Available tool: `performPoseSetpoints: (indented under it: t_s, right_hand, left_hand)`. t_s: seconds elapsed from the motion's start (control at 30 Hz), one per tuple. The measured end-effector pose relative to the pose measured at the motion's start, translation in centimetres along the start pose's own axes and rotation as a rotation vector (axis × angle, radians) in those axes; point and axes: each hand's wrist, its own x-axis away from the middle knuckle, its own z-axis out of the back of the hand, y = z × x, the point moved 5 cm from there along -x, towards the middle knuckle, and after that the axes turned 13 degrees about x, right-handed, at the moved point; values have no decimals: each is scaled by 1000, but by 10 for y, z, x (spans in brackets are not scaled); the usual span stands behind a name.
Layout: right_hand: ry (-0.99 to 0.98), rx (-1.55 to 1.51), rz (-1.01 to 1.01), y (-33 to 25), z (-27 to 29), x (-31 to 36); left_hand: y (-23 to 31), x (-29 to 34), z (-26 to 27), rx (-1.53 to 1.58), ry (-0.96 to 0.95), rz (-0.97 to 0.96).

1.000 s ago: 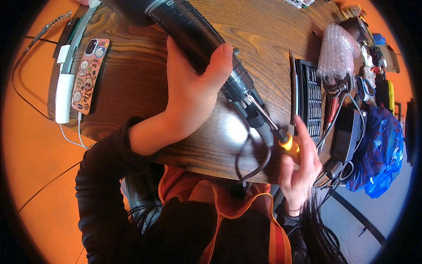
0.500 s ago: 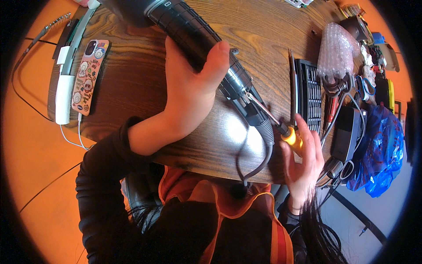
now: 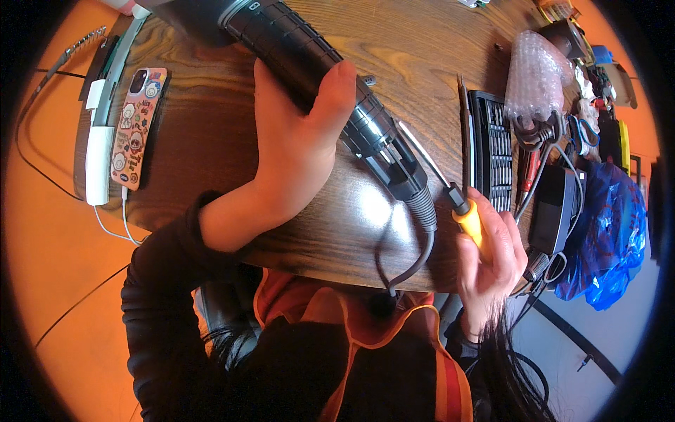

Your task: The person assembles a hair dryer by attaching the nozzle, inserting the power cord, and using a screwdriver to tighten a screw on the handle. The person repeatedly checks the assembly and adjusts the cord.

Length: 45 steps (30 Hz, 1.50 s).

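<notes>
A black corded appliance (image 3: 292, 46), perhaps a hair dryer, slants across the table with its wide end at the upper left. My left hand (image 3: 299, 144) is wrapped around its thick, segmented handle, thumb on top. Near the lower end the housing has an open slot (image 3: 394, 162) with parts inside that are too small to tell. A ribbed sleeve leads from there into the black cord (image 3: 425, 257). In my right hand (image 3: 496, 257) is a screwdriver (image 3: 470, 221) with a yellow grip and metal shaft. Its tip points up and left, beside the handle and seemingly apart from it.
On the wooden table (image 3: 204, 169) a phone in a patterned pink case (image 3: 137, 130) lies at left, beside a white bar (image 3: 100, 165). To the right are a black bit case (image 3: 492, 151), a bubble-wrapped item (image 3: 534, 81), a black box (image 3: 559, 207) with cords and a blue plastic bag (image 3: 605, 235).
The screwdriver tip has left the slot in the handle and moved up and to its right. My left hand and the appliance have shifted slightly left in the picture.
</notes>
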Motion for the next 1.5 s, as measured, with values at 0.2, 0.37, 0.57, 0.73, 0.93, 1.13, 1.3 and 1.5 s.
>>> performPoseSetpoints:
  t_s: [0.2,0.37,0.57,0.73,0.93,1.13,1.3,1.5]
  right_hand:
    - [42,-99,2,5,6,9]
    - [31,-92,-7,5,8,12]
    - [-21,-106,14,1,5,11]
    - [31,-72,26,0,5,11]
    - [28,-94,-1,0,4,11]
    - [22,-112,-30,3,3,13]
    - [21,-123,-35,1,3,13]
    - [-72,-110,-78,-2,3,15]
  left_hand:
    - [-2,0,1,22,13,1]
    - [-2,-1,0,2,0,9]
    - [-1,-1,-1,24,7,-23]
    - [0,-1,-1,24,1,-23]
    - [0,0,-1,13,2,-14]
    - [0,0,-1,12,-3,-15]
    - [0,0,-1,7,0,-16]
    - [2,-1,3,-68,29,-16]
